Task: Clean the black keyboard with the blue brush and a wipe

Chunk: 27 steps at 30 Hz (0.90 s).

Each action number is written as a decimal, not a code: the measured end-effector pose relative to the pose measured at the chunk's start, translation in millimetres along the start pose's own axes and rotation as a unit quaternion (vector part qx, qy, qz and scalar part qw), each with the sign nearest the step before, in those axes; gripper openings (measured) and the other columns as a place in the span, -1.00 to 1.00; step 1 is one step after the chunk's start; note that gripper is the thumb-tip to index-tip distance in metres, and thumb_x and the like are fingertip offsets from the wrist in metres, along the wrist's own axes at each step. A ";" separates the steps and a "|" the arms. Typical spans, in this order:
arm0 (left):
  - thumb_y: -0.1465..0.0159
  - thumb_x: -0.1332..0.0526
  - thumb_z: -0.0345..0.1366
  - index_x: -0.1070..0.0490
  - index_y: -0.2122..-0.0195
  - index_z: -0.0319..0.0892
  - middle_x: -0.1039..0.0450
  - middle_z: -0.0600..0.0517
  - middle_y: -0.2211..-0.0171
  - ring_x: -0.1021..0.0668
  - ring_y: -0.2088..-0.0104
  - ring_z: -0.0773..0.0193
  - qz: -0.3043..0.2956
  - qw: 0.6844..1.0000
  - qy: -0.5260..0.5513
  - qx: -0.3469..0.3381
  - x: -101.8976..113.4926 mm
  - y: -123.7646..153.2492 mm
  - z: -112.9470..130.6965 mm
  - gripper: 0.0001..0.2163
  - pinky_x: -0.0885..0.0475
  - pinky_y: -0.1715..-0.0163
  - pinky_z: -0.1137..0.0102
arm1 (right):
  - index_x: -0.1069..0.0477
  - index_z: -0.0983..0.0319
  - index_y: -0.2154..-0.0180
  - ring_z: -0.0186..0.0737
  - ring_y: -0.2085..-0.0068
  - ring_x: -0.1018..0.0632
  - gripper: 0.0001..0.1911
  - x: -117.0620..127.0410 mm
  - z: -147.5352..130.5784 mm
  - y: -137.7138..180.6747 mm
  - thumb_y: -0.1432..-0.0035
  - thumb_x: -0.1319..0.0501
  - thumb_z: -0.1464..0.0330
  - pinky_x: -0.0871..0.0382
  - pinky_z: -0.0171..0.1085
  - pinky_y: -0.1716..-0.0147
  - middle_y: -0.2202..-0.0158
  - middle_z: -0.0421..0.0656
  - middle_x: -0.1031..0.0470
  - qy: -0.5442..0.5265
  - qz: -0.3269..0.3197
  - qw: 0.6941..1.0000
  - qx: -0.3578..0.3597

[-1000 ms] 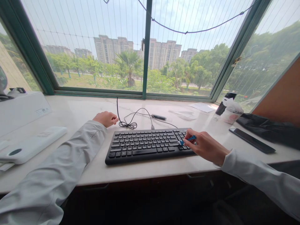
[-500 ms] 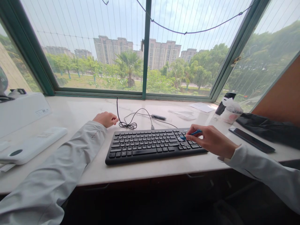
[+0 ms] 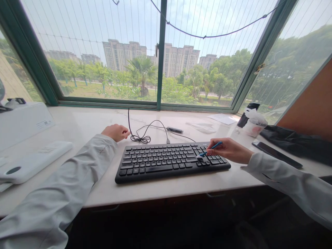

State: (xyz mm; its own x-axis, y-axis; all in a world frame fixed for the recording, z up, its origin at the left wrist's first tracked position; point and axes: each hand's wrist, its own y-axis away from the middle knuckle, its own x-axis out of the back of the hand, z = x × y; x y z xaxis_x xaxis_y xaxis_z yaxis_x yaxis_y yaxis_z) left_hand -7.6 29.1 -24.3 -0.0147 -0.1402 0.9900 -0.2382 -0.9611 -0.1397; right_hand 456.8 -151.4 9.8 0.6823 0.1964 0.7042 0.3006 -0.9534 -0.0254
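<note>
I've got right hand (image 3: 228, 149) pinching the blue brush (image 3: 203, 154), tip at right-side keys of the keyboard (image 3: 160, 159), mid-counter (image 3: 103, 192); left hand (image 3: 115, 132), far-left of keyboard, loosely fisted, can't tell if holding anything.

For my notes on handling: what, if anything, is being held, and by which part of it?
A slim blue brush, held by its handle in the right grip; nothing shows in the left grip.

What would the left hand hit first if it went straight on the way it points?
The left hand would probably meet the black cable first, though depth there is hard to judge.
</note>
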 end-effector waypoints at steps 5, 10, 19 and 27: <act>-0.19 0.04 0.14 -0.57 0.44 0.00 -0.58 -0.01 0.34 -0.53 0.32 0.11 -0.001 1.000 -0.002 0.002 1.9 2.0 2.1 -0.54 -0.28 0.36 0.35 | -0.45 0.25 0.31 -0.09 0.23 -0.61 -0.56 8.7 4.2 1.2 -0.04 -0.33 0.00 -0.46 -0.18 0.20 0.33 -0.07 -0.62 -0.006 -0.017 1.000 -0.001; -0.19 0.04 0.14 -0.57 0.45 0.00 -0.58 -0.01 0.36 -0.54 0.32 0.11 -0.003 1.000 -0.005 0.001 2.9 2.6 2.8 -0.53 -0.30 0.34 0.36 | -0.45 0.25 0.32 -0.07 0.21 -0.61 -0.53 18.3 1.6 2.6 0.00 -0.34 -0.03 -0.46 -0.16 0.17 0.33 -0.08 -0.62 0.012 -0.029 0.999 -0.023; -0.19 0.03 0.14 -0.57 0.45 0.00 -0.58 -0.01 0.36 -0.54 0.33 0.12 -0.002 1.000 -0.003 -0.001 1.7 1.2 1.7 -0.53 -0.30 0.35 0.35 | -0.47 0.29 0.29 -0.08 0.23 -0.59 -0.53 37.7 7.4 -0.6 -0.07 -0.30 -0.02 -0.41 -0.18 0.22 0.30 -0.03 -0.62 0.100 -0.043 0.994 0.002; -0.19 0.04 0.15 -0.57 0.44 0.01 -0.59 -0.01 0.35 -0.53 0.33 0.12 -0.004 1.000 -0.006 -0.001 0.8 0.2 0.5 -0.53 -0.29 0.36 0.36 | -0.50 0.30 0.31 -0.11 0.25 -0.58 -0.53 46.8 9.1 3.7 -0.09 -0.26 -0.02 -0.37 -0.22 0.24 0.32 0.00 -0.62 0.120 -0.037 0.992 -0.001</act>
State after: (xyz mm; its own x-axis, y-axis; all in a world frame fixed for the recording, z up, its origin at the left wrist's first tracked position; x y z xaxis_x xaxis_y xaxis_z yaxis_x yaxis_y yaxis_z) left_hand -7.1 28.6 -23.5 -0.0018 -0.1355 0.9908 -0.2398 -0.9618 -0.1319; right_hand 495.9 -143.6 36.2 0.4795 0.2053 0.8532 0.3422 -0.9390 0.0336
